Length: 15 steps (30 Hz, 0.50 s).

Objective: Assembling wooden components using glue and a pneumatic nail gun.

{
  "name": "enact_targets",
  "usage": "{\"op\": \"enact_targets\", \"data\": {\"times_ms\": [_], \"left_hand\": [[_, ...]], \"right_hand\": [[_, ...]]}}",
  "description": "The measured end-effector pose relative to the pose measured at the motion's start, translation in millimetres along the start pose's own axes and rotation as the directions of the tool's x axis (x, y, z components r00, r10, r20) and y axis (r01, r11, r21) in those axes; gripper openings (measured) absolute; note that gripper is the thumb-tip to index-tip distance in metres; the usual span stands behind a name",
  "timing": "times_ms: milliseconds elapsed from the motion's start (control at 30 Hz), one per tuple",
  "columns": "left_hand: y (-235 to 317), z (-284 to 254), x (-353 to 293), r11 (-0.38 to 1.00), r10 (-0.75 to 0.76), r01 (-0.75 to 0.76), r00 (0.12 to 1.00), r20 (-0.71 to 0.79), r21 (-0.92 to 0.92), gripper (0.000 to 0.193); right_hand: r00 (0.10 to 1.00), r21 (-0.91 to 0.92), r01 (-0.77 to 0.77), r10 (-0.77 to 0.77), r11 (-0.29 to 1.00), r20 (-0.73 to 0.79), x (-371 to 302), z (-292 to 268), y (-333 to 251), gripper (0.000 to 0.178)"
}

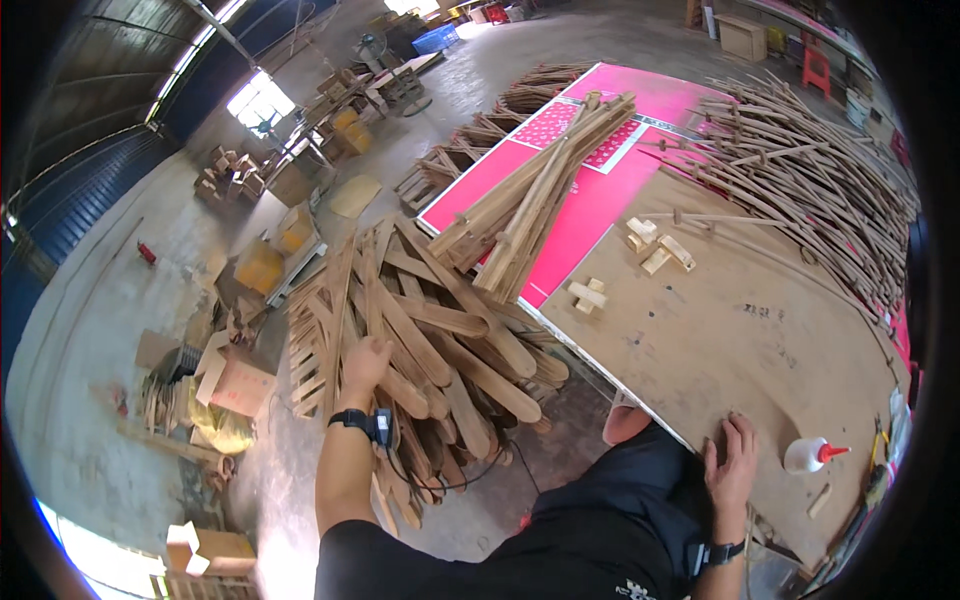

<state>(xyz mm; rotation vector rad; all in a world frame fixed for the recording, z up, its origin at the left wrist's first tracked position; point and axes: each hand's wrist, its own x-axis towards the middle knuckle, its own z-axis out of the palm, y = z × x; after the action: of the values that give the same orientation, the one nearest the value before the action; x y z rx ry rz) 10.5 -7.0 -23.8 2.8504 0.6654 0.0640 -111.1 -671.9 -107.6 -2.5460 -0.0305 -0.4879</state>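
My left hand point(368, 366) reaches into a heap of long wooden slats point(440, 345) with rounded ends, beside the table. Its fingers are closed on one of the slats; the fingertips are partly hidden. On the brown board covering the near tabletop, my right hand point(733, 462) lies with its fingers stretched out, holding nothing. A white glue bottle point(805, 456) with a red nozzle lies to the right of that hand. Farther up the board are small pale wooden blocks point(660, 246) and another joined block piece point(588, 295).
A bundle of long slats point(545, 190) lies across the pink part of the tabletop point(575, 225). Thin curved wooden strips point(790, 165) are piled along the table's right side. Cardboard boxes point(236, 378) stand by the left wall. A cable point(450, 486) hangs by the slat heap.
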Motion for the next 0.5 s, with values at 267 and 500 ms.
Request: {"op": "enact_targets", "data": {"times_ms": [267,500], "left_hand": [[-83,15,-17,0.743,-0.464,0.597,0.786,-0.408,0.303,0.095],[-178,2,-38,0.618,-0.612,0.572,0.781,0.127,-0.539,0.093]], "right_hand": [[1.0,-0.018,0.001,-0.001,1.0,-0.015,1,3,0,0.042],[0.999,0.006,0.04,-0.04,0.999,-0.007,7,2,-4,0.042]]}}
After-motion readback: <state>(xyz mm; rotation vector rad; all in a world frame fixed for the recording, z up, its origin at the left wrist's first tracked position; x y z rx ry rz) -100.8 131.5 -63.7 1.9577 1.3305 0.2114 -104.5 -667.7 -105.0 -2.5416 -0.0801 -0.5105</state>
